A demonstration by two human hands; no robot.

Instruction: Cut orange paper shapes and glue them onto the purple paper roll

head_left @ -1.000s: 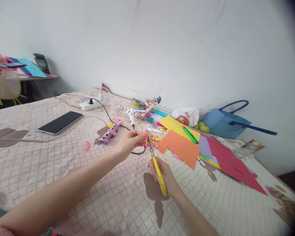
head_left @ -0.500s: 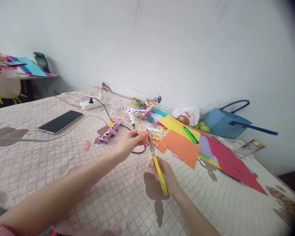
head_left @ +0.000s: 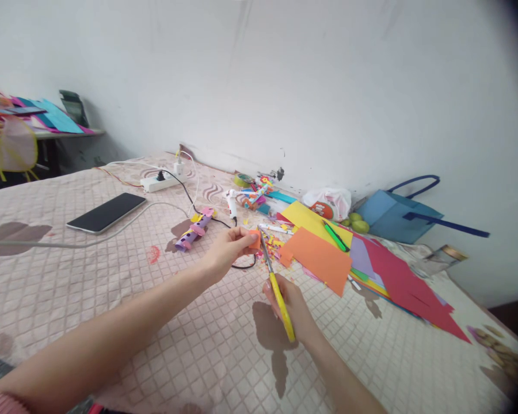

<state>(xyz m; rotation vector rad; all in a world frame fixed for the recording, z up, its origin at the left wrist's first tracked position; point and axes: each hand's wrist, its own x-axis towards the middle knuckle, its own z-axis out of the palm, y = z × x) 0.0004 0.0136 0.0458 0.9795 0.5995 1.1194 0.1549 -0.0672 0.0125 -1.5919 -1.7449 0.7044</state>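
My left hand (head_left: 229, 250) pinches a small piece of orange paper (head_left: 255, 239) between thumb and fingers. My right hand (head_left: 289, 305) is wrapped round the yellow handles of a pair of scissors (head_left: 280, 302), whose blades point up at the orange piece's right edge. Just beyond both hands lie many small coloured paper scraps (head_left: 273, 244). To the right is a larger orange sheet (head_left: 322, 259), partly over a yellow sheet (head_left: 306, 218) that carries a green cutter (head_left: 334, 236). A decorated purple paper roll (head_left: 194, 231) lies left of my left hand.
A black phone (head_left: 107, 213) and a white power strip (head_left: 159, 181) with cables are at the left. A white glue gun (head_left: 232, 206) stands beyond my hands. Red sheets (head_left: 403, 282), a plastic bag (head_left: 328, 202), green fruit (head_left: 358, 224) and a blue bag (head_left: 395, 215) are at the right.
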